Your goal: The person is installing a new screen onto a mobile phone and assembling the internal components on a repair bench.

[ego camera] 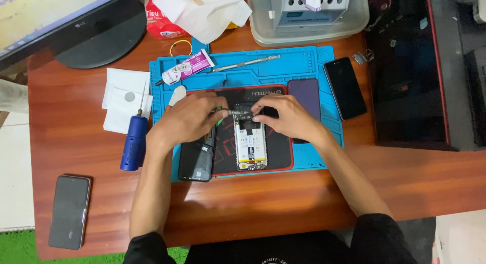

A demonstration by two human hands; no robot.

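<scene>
Opened phone [250,144] lies on black pad [281,152], mid-table, so parts stay put. Your left hand [188,118] pinches small tool [234,112] at phone's top; right hand [286,117] fingers curled, steadying frame (grip unclear).

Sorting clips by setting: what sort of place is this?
Likely a phone repair bench: a blue repair mat, an opened phone under both hands, a blue electric screwdriver, and spare phones lying around.
</scene>
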